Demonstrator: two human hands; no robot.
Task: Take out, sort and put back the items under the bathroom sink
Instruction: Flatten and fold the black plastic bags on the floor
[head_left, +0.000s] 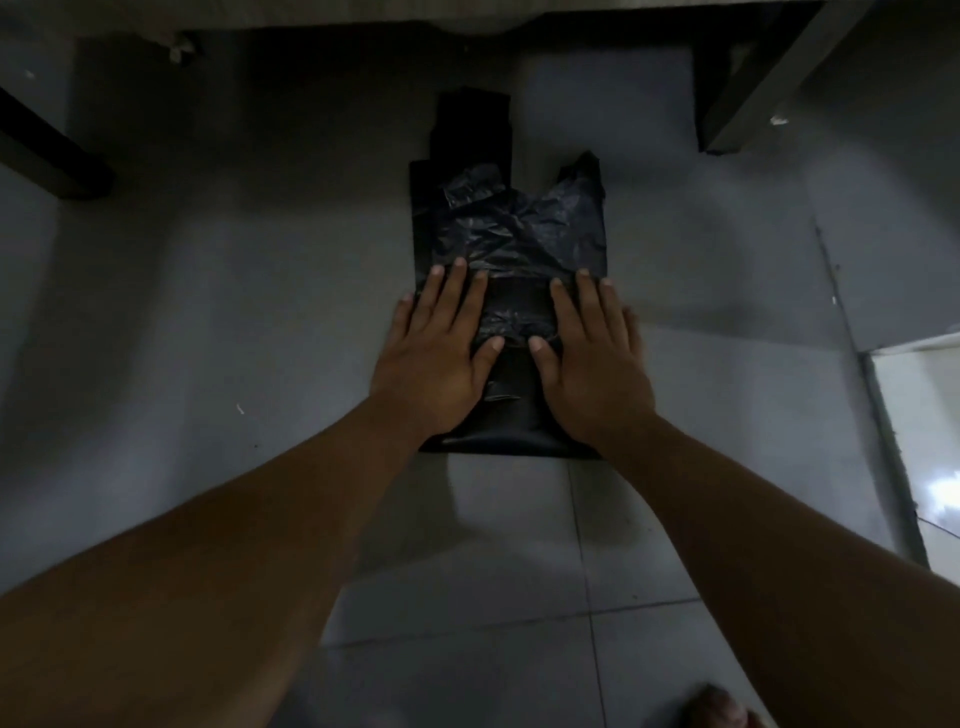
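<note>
Grey floor tiles (519, 545) fill nearly the whole head view, dim and shadowed, with thin grout lines running across and away from the camera. Along the top edge a pale horizontal ledge (311, 13) spans the frame, and the floor beneath it is the darkest part of the scene. At upper left a dark bar (52, 156) slants down to the tiles; at upper right a grey post (769, 78) leans in from the corner and meets the floor. At the right edge a dark threshold strip (891, 457) divides the grey tiles from a brighter, glossy floor (930, 441) that catches light. A few small pale specks lie scattered on the tiles.

Near the centre, flat on the tiles, lies a black plastic bag (514, 234), crinkled and shiny in its upper half, with 2 handle loops pointing toward the ledge. A narrower black strip (470, 124) juts out past it on the far side; whether that is part of the same bag or another one under it cannot be told.

Both hands press palm-down on the near half of the bag, fingers spread and flat, gripping nothing. The left hand (436, 358) covers the bag's left edge, the right hand (587, 364) its right side, and the 2 thumbs point inward, close together but apart. Both bare forearms reach in from the bottom corners.
</note>
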